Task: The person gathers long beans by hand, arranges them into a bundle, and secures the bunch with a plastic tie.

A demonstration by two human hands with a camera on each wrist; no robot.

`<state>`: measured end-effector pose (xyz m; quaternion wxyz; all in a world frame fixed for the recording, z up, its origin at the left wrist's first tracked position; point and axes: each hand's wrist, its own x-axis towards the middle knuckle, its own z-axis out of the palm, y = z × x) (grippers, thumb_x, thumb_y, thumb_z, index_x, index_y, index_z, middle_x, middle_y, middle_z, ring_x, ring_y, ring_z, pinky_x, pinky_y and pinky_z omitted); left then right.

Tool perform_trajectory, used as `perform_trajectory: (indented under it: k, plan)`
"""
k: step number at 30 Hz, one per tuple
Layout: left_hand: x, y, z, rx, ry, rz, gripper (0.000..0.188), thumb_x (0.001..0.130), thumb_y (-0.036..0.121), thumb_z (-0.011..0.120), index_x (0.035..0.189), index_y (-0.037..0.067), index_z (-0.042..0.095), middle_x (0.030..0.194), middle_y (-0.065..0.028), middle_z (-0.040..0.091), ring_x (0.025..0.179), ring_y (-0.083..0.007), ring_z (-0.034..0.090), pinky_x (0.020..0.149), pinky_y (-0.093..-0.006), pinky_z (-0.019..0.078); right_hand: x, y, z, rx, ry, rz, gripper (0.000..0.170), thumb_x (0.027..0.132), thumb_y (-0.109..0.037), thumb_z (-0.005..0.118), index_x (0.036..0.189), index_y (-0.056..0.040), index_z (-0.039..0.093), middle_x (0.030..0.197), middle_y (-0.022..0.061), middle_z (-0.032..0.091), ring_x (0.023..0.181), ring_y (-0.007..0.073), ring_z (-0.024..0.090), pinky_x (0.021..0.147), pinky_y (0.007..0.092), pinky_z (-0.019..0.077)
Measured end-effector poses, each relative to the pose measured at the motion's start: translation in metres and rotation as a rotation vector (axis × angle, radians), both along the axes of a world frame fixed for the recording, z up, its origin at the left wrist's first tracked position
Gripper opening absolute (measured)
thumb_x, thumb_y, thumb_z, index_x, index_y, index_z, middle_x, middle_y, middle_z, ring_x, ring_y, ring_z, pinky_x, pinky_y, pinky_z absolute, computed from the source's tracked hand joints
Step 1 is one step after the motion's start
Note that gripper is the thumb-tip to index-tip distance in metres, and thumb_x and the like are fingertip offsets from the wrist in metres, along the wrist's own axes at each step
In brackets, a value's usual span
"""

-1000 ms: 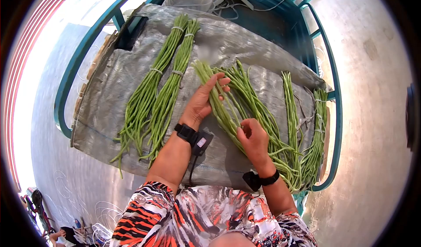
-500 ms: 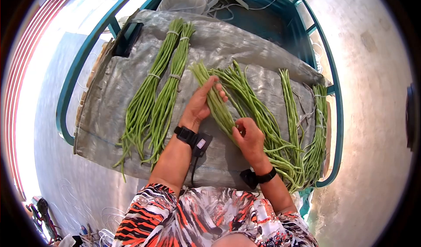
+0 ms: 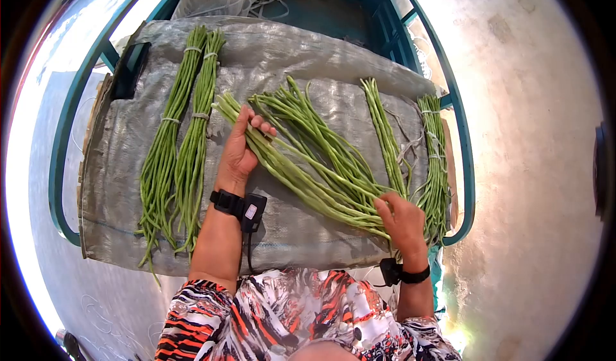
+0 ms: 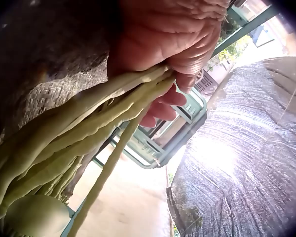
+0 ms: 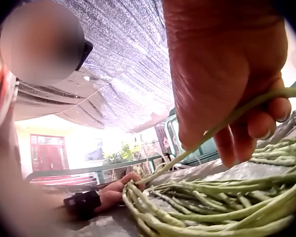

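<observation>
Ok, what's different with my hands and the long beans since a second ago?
Your right hand has moved to the right, away from your left hand, and holds one long bean; whether it held that one before isn't clear. The held bunch now slants farther rightward. Your left hand still grips the bunch near its upper end, and the tied bundles lie as they were.

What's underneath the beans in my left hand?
Grey sheet shows along the near side of the held beans, loose beans along the far side. Whatever lies directly beneath is covered, so I can't tell.
</observation>
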<state>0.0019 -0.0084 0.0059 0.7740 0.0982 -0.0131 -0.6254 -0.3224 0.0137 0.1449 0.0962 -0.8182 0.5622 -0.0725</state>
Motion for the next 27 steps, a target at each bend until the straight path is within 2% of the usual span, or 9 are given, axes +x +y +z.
perform_trajectory:
  k: [3,6,9,11,14,17,20,26,27]
  plan:
    - [0.002,0.001,-0.008,-0.027,0.011,-0.026,0.021,0.097,0.030,0.055,0.090,0.010,0.054,0.066,0.0033,0.043,0.065,-0.0122,0.047,0.073,-0.0334,0.0491,-0.046,-0.013,-0.004,-0.058,0.267,-0.077,0.026,0.090,-0.035,0.058,0.087,-0.0104,0.066,0.066,0.0115,0.062,0.066,0.0337,0.062,0.059,0.0421,0.0478]
    - [0.004,0.000,-0.011,-0.022,0.025,-0.073,0.021,0.097,0.029,0.055,0.090,0.009,0.055,0.066,0.0033,0.042,0.064,-0.0116,0.046,0.073,-0.0328,0.0491,-0.061,-0.031,-0.004,-0.077,0.433,0.043,0.022,0.090,-0.031,0.058,0.090,-0.0103,0.065,0.075,0.0119,0.065,0.069,0.0348,0.062,0.063,0.0421,0.0486]
    - [0.003,0.002,-0.007,-0.016,0.014,-0.089,0.020,0.097,0.028,0.055,0.090,0.009,0.055,0.067,0.0033,0.045,0.066,-0.0115,0.048,0.072,-0.0327,0.0494,-0.035,-0.060,-0.020,-0.125,-0.027,-0.084,0.017,0.088,-0.025,0.060,0.094,-0.0089,0.063,0.086,0.0125,0.064,0.076,0.0338,0.062,0.067,0.0428,0.0488]
    - [0.003,0.002,-0.006,-0.001,0.006,-0.085,0.019,0.097,0.028,0.056,0.090,0.009,0.056,0.069,0.0031,0.048,0.067,-0.0117,0.051,0.071,-0.0331,0.0497,-0.023,-0.087,-0.035,-0.214,0.007,0.049,0.018,0.085,-0.020,0.062,0.099,-0.0082,0.062,0.095,0.0121,0.062,0.083,0.0326,0.061,0.071,0.0435,0.0491]
    - [0.004,0.003,-0.006,0.060,-0.010,-0.079,0.018,0.096,0.027,0.058,0.090,0.010,0.056,0.072,0.0025,0.052,0.069,-0.0122,0.055,0.070,-0.0334,0.0504,-0.007,-0.137,-0.072,-0.381,0.024,0.087,0.021,0.082,-0.021,0.065,0.097,-0.0078,0.060,0.095,0.0122,0.061,0.089,0.0328,0.061,0.071,0.0449,0.0491]
    - [0.006,0.002,-0.011,0.059,0.001,-0.080,0.019,0.093,0.028,0.062,0.087,0.011,0.056,0.073,-0.0006,0.058,0.066,-0.0156,0.058,0.068,-0.0356,0.0520,0.008,-0.156,-0.091,-0.332,0.231,-0.056,0.029,0.081,-0.026,0.067,0.104,-0.0099,0.058,0.098,0.0121,0.062,0.089,0.0348,0.061,0.072,0.0452,0.0483]
    - [0.004,0.003,-0.007,0.108,-0.025,-0.055,0.018,0.094,0.026,0.061,0.089,0.010,0.056,0.071,0.0010,0.054,0.065,-0.0131,0.056,0.066,-0.0328,0.0511,0.013,-0.161,-0.108,-0.329,0.107,-0.151,0.028,0.077,-0.026,0.070,0.092,-0.0080,0.053,0.095,0.0125,0.061,0.089,0.0354,0.059,0.070,0.0495,0.0481]
    - [0.005,0.002,-0.011,0.009,-0.022,-0.083,0.018,0.094,0.026,0.060,0.094,0.008,0.056,0.069,0.0018,0.053,0.064,-0.0120,0.055,0.065,-0.0316,0.0508,0.004,-0.162,-0.098,-0.307,0.156,-0.106,0.030,0.079,-0.027,0.068,0.101,-0.0093,0.057,0.096,0.0134,0.063,0.084,0.0359,0.061,0.068,0.0486,0.0465]
    - [0.005,0.002,-0.010,0.018,-0.025,-0.081,0.019,0.094,0.026,0.060,0.095,0.008,0.056,0.069,0.0018,0.052,0.065,-0.0122,0.055,0.066,-0.0318,0.0510,0.005,-0.162,-0.095,-0.255,0.105,-0.136,0.027,0.079,-0.026,0.067,0.098,-0.0089,0.058,0.095,0.0133,0.063,0.085,0.0357,0.061,0.069,0.0483,0.0468]
